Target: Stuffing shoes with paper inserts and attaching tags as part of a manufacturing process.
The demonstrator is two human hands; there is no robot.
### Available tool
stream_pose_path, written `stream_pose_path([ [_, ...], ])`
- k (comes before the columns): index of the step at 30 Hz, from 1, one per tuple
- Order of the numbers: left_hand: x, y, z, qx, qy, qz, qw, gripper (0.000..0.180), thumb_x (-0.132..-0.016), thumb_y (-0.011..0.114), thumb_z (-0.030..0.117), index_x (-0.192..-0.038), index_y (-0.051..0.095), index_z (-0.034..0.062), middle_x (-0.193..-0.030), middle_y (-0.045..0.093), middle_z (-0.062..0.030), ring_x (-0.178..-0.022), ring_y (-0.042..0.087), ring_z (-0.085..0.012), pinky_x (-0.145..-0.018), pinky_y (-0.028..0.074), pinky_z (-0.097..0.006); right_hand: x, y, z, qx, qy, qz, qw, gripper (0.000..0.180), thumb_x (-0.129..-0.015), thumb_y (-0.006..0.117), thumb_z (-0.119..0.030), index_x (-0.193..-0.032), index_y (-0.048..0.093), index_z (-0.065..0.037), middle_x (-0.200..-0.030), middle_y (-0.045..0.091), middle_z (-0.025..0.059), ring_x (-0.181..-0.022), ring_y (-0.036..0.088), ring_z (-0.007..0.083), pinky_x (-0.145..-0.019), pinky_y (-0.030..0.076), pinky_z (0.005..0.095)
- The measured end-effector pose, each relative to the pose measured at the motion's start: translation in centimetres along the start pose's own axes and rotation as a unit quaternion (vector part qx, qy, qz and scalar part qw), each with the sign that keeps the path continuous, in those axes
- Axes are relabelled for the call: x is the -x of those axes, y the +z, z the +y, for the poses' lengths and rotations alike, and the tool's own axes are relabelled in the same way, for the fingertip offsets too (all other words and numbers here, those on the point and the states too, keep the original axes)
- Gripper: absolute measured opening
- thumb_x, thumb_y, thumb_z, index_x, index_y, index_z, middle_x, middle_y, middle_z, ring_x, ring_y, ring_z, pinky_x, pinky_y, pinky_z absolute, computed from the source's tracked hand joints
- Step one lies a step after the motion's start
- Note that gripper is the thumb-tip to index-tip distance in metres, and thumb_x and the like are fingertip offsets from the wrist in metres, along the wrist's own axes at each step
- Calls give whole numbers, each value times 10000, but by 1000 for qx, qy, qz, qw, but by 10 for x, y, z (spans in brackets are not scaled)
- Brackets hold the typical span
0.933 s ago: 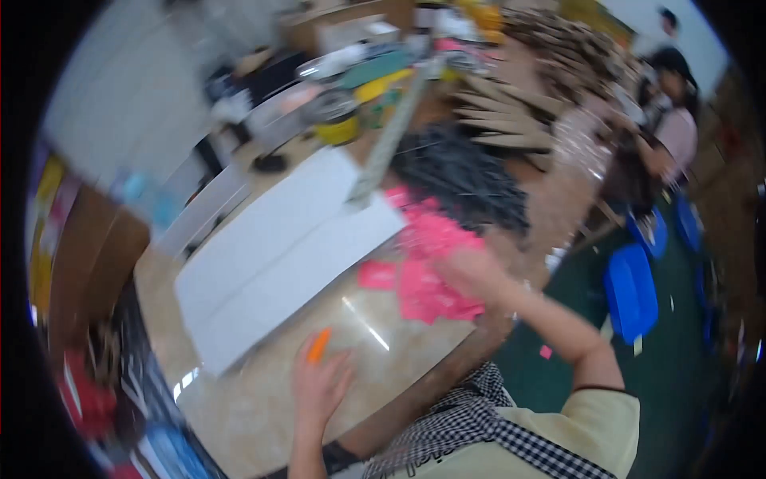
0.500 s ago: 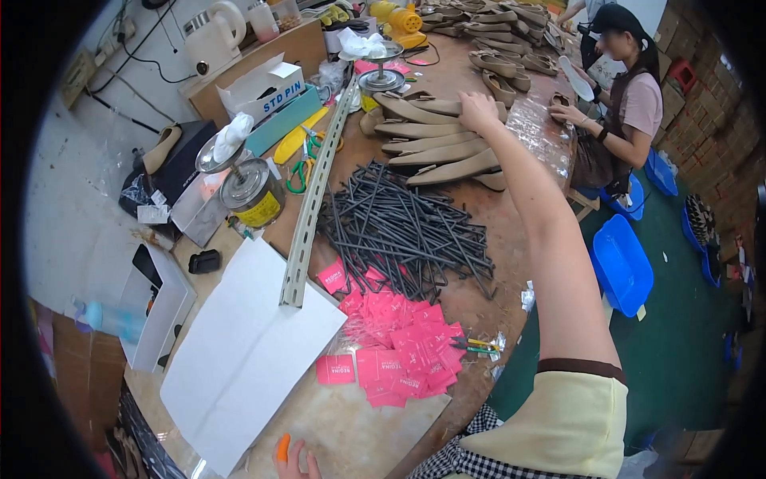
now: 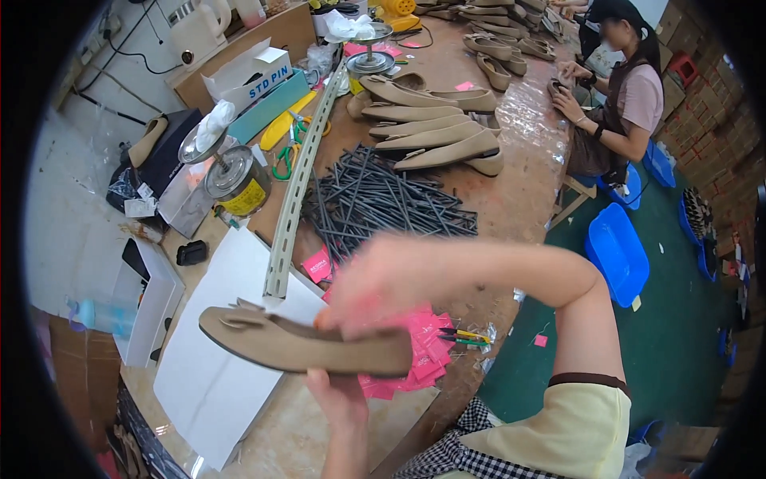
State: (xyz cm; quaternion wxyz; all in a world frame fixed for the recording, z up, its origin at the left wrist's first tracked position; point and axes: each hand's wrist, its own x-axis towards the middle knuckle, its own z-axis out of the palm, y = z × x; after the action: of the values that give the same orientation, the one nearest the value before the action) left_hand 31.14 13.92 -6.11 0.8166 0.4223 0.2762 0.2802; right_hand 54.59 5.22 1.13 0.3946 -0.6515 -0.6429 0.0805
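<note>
Above the white sheet that lies on the workbench, I see a tan flat shoe held level in the air, its bow-trimmed toe pointing away from the sheet's near corner and its heel toward the scatter of pink packets beside the sheet. My right hand comes over the top and clasps the shoe around its middle, fingers curled onto the upper; my left hand comes up from below and seems to support the sole, though the shoe covers its fingers and I cannot tell whether they are closed on it or merely propping it. Held that way, sideways and level, the shoe shows its whole profile, which suits looking it over. Beyond the sheet a perforated metal rail runs away across the bench, with a heap of dark thin rods on its far side and, past those, a row of matching tan shoes. Further from the sheet, at the bench's far edge, another person sits handling a shoe. My right hand is motion-blurred, so single fingers are hard to separate, and the fisheye rim cuts off the sheet's near end.
</note>
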Motion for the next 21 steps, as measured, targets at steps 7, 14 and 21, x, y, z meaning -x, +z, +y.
stream_pose_path([
  [7, 92, -171, 43, 145, -123, -85, 978, 566, -950, 551, 454, -1344, 484, 54, -1215, 584, -103, -1120, 556, -241, -978, 441, -408, 48, -138, 246, 364, 469, 135, 793, 509, -799, 710, -250, -1247, 560, -61, -1180, 644, 184, -1148, 601, 334, -959, 487, 445],
  [14, 181, -235, 81, -129, -166, 334, 919, 659, -962, 471, 488, -1458, 388, 62, -1403, 461, -142, -1249, 474, -304, -1060, 387, -468, 59, -90, 186, 559, 146, 181, 796, 193, -778, 705, -203, -921, 619, -106, -911, 647, 86, -944, 609, 291, -840, 442, 434],
  [21, 208, -277, 88, -604, 67, 316, 729, 329, -843, 674, 68, -1127, 537, -22, -958, 633, -136, -869, 611, -221, -759, 487, -332, -12, -30, -39, 517, -113, 271, 804, 173, -839, 728, -217, -806, 596, -109, -751, 576, 64, -671, 582, 250, -588, 438, 393],
])
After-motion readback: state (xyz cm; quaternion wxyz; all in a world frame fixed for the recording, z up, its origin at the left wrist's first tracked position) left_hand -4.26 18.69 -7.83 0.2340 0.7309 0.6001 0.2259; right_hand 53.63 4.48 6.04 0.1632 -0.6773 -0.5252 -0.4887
